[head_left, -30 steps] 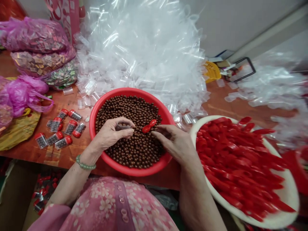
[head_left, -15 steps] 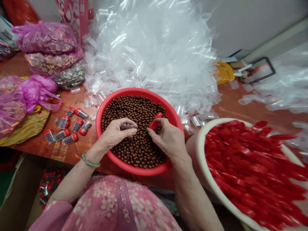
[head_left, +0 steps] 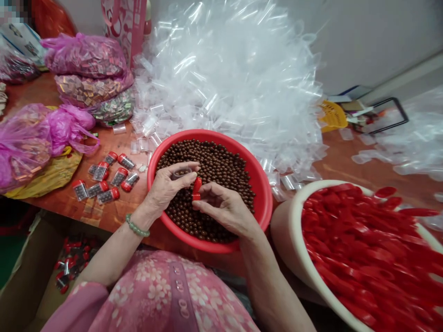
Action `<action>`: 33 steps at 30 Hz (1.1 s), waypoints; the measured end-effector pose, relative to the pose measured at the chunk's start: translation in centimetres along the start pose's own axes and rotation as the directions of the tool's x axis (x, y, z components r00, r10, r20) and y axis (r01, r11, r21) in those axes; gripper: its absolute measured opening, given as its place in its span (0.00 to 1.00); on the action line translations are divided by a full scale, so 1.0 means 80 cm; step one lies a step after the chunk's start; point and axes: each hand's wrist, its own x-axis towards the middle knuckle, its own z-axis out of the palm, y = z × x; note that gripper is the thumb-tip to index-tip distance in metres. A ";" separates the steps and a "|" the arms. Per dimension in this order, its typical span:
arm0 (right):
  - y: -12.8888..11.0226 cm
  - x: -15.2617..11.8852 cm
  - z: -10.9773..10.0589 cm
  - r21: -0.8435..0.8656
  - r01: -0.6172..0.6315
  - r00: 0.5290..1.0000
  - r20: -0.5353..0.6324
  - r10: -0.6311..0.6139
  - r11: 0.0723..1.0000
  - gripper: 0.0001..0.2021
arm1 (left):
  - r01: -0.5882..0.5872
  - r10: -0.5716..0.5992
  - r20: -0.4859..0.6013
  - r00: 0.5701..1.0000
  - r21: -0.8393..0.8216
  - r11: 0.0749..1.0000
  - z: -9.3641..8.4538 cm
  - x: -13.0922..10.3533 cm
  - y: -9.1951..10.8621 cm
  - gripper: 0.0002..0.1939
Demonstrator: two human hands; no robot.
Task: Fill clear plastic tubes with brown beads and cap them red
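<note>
Head view, forward and down over red bowl [head_left: 266, 203]

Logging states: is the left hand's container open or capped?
Open: the container shows a bare rim; the right hand holds a red cap.

The reddish-brown table [head_left: 346, 159] bears a heap of clear plastic containers [head_left: 235, 92], a red basin [head_left: 267, 203] of brown balls [head_left: 211, 157], small red-capped bottles [head_left: 100, 171], stacked filled bags [head_left: 86, 57] and a yellow basket [head_left: 333, 115].

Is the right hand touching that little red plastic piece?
Touching: the head view shows the right hand pinching the red plastic piece at its edge.
</note>
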 end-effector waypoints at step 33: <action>0.004 0.005 0.010 0.362 0.191 0.936 -0.348 -0.058 0.913 0.10 | -0.007 -0.018 0.152 0.988 0.163 0.987 -0.002 -0.001 0.004 0.09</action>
